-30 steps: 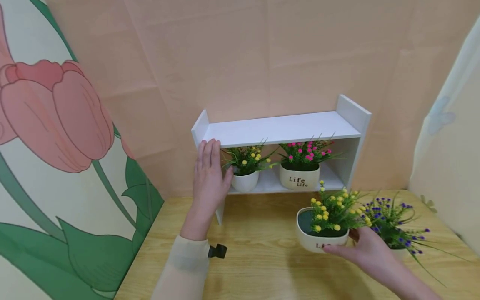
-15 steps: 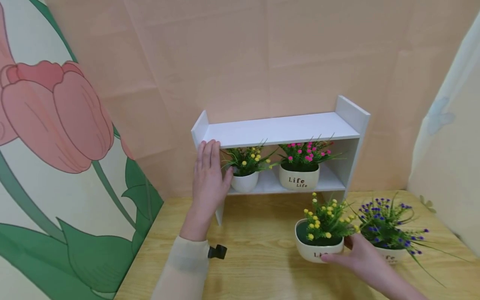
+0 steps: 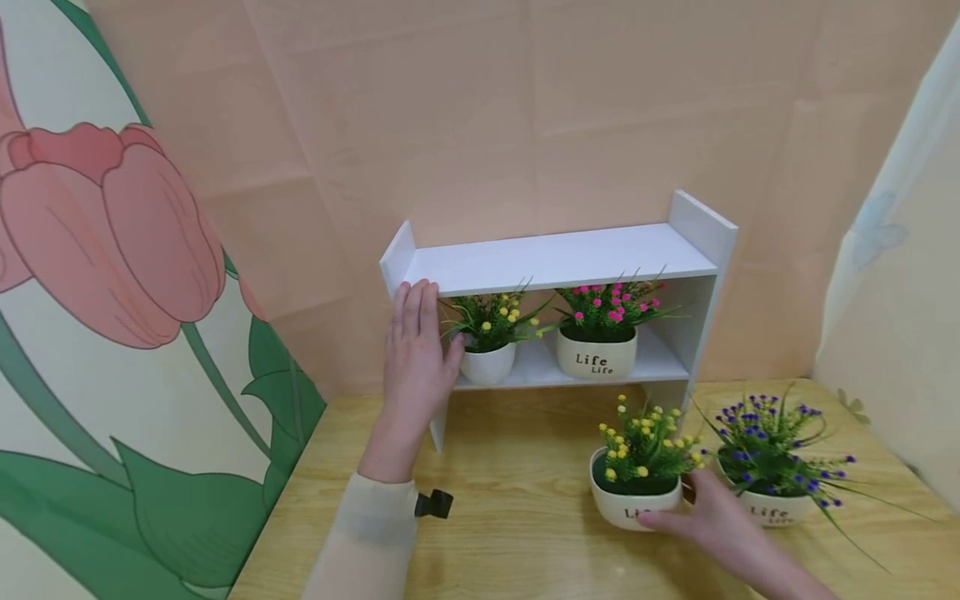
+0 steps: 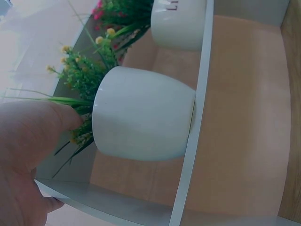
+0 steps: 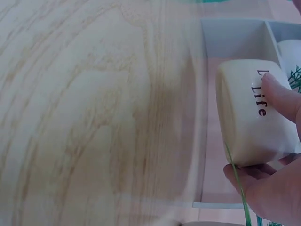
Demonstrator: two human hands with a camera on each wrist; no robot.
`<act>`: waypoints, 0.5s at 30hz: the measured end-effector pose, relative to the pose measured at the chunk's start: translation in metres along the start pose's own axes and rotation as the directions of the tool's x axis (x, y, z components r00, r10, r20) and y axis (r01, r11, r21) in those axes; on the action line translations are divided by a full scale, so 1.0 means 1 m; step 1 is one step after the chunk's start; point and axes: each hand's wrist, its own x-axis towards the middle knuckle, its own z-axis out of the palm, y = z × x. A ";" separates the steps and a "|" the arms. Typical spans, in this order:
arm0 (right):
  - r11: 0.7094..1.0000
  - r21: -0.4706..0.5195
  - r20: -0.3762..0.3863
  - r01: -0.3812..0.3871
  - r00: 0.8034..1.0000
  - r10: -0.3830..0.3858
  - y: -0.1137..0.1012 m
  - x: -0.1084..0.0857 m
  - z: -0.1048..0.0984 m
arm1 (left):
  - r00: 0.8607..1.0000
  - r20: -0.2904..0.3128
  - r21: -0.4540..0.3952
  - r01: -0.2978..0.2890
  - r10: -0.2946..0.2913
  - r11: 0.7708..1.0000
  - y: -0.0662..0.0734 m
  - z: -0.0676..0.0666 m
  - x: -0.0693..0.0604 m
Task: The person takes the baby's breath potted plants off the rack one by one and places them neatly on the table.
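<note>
My right hand (image 3: pixel 712 521) grips a cream oval flowerpot (image 3: pixel 633 508) with yellow flowers, thumb across its "Life" lettering and fingers behind. In the right wrist view, the base of this flowerpot (image 5: pixel 249 127) shows, held off the table. My left hand (image 3: pixel 420 358) rests on the left side panel of a white two-tier shelf (image 3: pixel 555 258), fingers straight. Its thumb, seen in the left wrist view, lies by the leaves of a small white pot (image 4: pixel 141 115) with yellow flowers. Beside that pot on the middle board stands a "Life" pot with pink flowers (image 3: pixel 596 354).
A "Life" pot with purple flowers (image 3: pixel 776 508) stands on the wooden table (image 3: pixel 510 517), just right of my right hand; its long leaves stick out to the right. Peach cloth (image 3: pixel 480 125) hangs behind the shelf. A tulip-printed wall (image 3: pixel 112 242) borders the left.
My right hand has moved the yellow-flowered flowerpot down and slightly left, away from the shelf and toward me. More of the purple-flowered pot shows. The left hand has stayed on the shelf.
</note>
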 end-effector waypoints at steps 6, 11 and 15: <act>0.999 -0.032 -0.007 -0.018 1.000 0.018 0.006 0.001 0.003 | 1.000 0.003 0.002 -0.001 0.001 1.000 0.001 -0.001 0.000; 0.996 -0.085 -0.026 -0.009 1.000 0.006 0.012 0.001 0.004 | 1.000 -0.003 -0.002 -0.002 0.002 1.000 0.000 0.000 0.000; 0.992 -0.122 -0.023 -0.040 0.999 0.038 0.014 0.000 0.003 | 1.000 -0.003 -0.002 -0.003 0.003 1.000 0.000 -0.001 0.000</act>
